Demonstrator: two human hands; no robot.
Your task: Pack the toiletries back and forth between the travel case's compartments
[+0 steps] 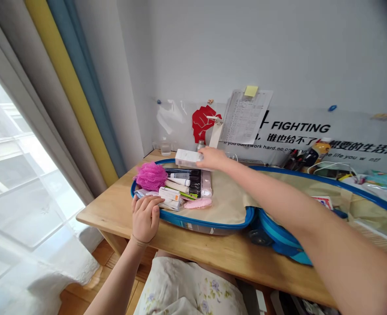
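Note:
In the head view a blue-rimmed suitcase (226, 205) lies spread on the desk. My right hand (212, 158) reaches over its far side, closed on the end of a white box (187, 156). My left hand (146, 215) lies at the near left rim, its fingers stretched over the edge against plastic-wrapped packets (172, 204). Beside these fingers is a small white box with an orange mark (170, 194). A pink mesh bath puff (152, 176), white tubes (179, 181), dark pouches (195, 177) and a pink item (198, 203) sit in the left half.
The suitcase's other half (344, 201) extends right across the wooden desk (98, 214). Behind it stand a bottle with an orange label (318, 153), pens (292, 161) and a white cable. A clear cup (165, 148) is in the back left corner; curtains (65, 87) hang at left.

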